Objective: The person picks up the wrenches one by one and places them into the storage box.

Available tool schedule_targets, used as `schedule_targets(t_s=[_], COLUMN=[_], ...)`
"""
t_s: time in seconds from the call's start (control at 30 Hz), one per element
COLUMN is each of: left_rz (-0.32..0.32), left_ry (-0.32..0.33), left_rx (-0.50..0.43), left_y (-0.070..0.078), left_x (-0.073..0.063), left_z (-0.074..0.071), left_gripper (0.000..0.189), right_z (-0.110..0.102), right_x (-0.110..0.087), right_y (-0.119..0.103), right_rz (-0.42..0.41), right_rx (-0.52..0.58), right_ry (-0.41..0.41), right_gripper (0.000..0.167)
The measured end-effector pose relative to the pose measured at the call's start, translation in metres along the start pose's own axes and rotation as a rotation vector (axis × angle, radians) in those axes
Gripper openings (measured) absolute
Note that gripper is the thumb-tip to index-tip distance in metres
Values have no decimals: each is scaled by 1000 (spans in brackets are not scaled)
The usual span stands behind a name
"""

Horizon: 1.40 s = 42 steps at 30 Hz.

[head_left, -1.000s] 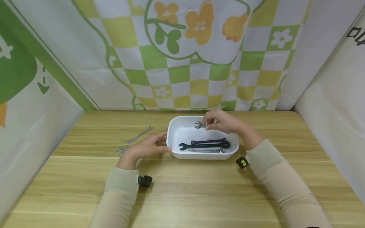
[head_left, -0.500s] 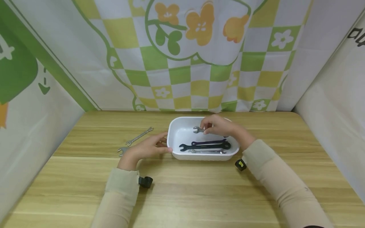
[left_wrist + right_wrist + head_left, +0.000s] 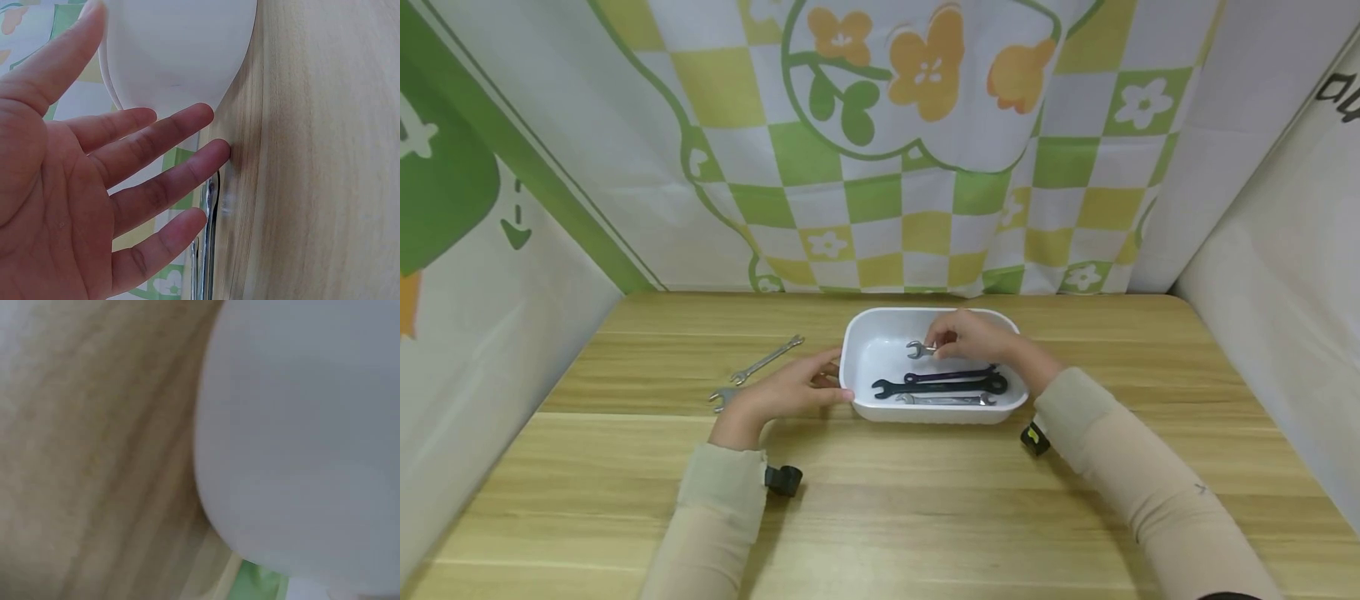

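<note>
A white plastic bin (image 3: 925,414) sits near the back of the table. Inside it lie a black wrench (image 3: 940,387), a dark purple wrench (image 3: 946,376) and a silver wrench (image 3: 943,401), roughly side by side. My right hand (image 3: 973,337) reaches over the bin's back rim and pinches another silver wrench (image 3: 917,350), whose open end points left; the rest is hidden by the fingers. At the bin's left end, my left hand (image 3: 793,383) touches the rim with its thumb. Its fingers (image 3: 169,181) spread straight beside the bin wall (image 3: 169,56) in the left wrist view.
Left of the bin, a slim silver wrench (image 3: 767,359) lies on the wooden table (image 3: 887,517). A second wrench (image 3: 720,398) shows partly behind the left wrist. A checkered curtain (image 3: 898,200) hangs behind the table. The bin's outside (image 3: 300,444) fills much of the right wrist view.
My right hand has lowered into the bin with the silver wrench, moving slightly toward me. The left hand has stayed at the bin's left end.
</note>
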State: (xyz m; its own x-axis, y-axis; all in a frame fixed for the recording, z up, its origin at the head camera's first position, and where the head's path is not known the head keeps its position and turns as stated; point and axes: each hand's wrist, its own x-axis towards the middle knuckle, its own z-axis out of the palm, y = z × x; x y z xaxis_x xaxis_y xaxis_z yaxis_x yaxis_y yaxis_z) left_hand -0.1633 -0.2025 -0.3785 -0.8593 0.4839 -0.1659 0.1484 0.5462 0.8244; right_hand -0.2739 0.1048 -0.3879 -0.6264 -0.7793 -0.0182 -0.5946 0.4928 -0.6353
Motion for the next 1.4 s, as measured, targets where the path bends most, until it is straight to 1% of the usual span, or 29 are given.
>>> schedule_targets(t_s=[0.27,0.47,0.77,1.13,1.23,1.33,1.4], left_rz=[10,14,1,14,17,16,14], left_ry=[-3,-6,-9,1,-4,-6,-5], left_rx=[-3,3,-24,-14,-21,-19,-19], left_y=[-1,-3,-3,-1,-1,-2,-2], left_x=[0,0,0,0,0,0,-1], left_z=[0,0,1,0,0,0,0], left_gripper=[66,68,68,70,69,69,70], right_z=[10,14,15,13,13,12,13], right_x=[4,3,1,2,2,1,1], right_y=[5,6,6,7,4,0,-3], right_rz=[-8,22,22,-17,-3,31,54], right_rx=[-1,-17,-26,-30,-40,-66,-87], right_ry=[-32,-34,-33,-56,-60,-60,-56], right_gripper=[10,10,6,6,5,2,4])
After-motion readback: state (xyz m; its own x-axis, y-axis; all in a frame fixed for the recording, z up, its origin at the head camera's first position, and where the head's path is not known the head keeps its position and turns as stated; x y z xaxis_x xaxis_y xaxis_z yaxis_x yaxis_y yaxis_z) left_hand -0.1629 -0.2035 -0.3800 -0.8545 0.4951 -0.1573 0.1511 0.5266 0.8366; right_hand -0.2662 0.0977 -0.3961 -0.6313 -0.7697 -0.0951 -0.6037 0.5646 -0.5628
